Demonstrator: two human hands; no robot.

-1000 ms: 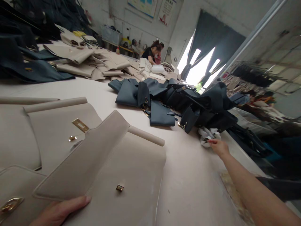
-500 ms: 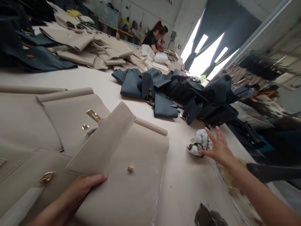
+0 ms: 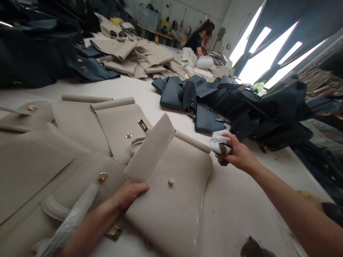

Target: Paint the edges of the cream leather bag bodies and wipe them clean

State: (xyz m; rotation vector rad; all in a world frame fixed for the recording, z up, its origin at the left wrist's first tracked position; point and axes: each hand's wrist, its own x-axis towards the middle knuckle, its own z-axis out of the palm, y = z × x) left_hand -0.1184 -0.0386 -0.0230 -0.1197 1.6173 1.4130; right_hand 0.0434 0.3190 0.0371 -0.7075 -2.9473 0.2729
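- Right hand [image 3: 240,154] closed on crumpled white cloth [image 3: 220,143], just right of beige leather bag panel [image 3: 166,214].
- Left hand [image 3: 128,195] open, fingers flat against that panel's raised flap [image 3: 150,151], lying across the panel's upper part.

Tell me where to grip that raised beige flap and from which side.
Grip the flap by its lower near edge, coming from the near side, where the left hand rests. It stands tilted up off the beige leather panel, leaving that edge exposed.
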